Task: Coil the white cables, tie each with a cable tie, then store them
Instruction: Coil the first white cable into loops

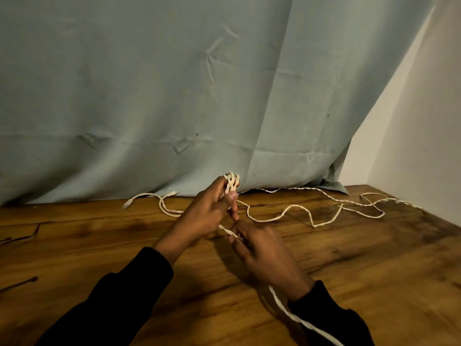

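Hands meet above the middle of the wooden table (349, 283). The left hand (204, 216) has its fingers closed around a small bundle of coiled white cable (231, 183), loops poking out above them. The right hand (264, 255), just nearer, pinches a strand of it. The rest of the cable (299, 213) trails loosely toward the far right corner, before a pale curtain (149, 96).

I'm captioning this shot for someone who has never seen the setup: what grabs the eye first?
At centre, the left hand grips a small bundle of coiled white braided cable, while the right hand feeds in more of it. Behind them, loose white cable snakes across the brown wooden table, below a wrinkled pale blue-grey cloth backdrop.
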